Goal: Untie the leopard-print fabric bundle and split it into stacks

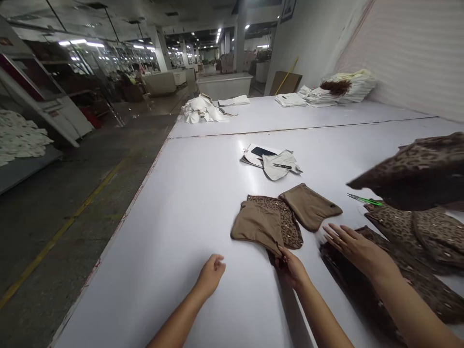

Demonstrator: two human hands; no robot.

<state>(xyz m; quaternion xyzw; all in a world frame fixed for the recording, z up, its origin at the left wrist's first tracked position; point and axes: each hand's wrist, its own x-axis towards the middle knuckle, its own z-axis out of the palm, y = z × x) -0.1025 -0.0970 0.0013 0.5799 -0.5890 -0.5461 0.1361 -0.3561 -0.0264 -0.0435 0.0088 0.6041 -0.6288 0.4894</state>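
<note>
My left hand (212, 274) hovers over the white table with its fingers curled in and nothing seen in them. My right hand (292, 268) pinches the lower right corner of a plain brown fabric piece (257, 222). That piece lies partly over a leopard-print fabric piece (290, 224). Beside them, a second plain brown piece (310, 205) rests with its corner close to the leopard print. Another person's hand (357, 246) reaches in from the right, spread flat above a dark leopard-print stack (348, 270).
More leopard-print pieces (398, 229) lie at right, near green-handled snips (366, 199). A dark leopard-print piece (416, 169) is raised above them. Farther back are a phone (263, 151), a white cloth (277, 164) and white fabric piles (203, 108). A walkway (97, 193) runs along the left.
</note>
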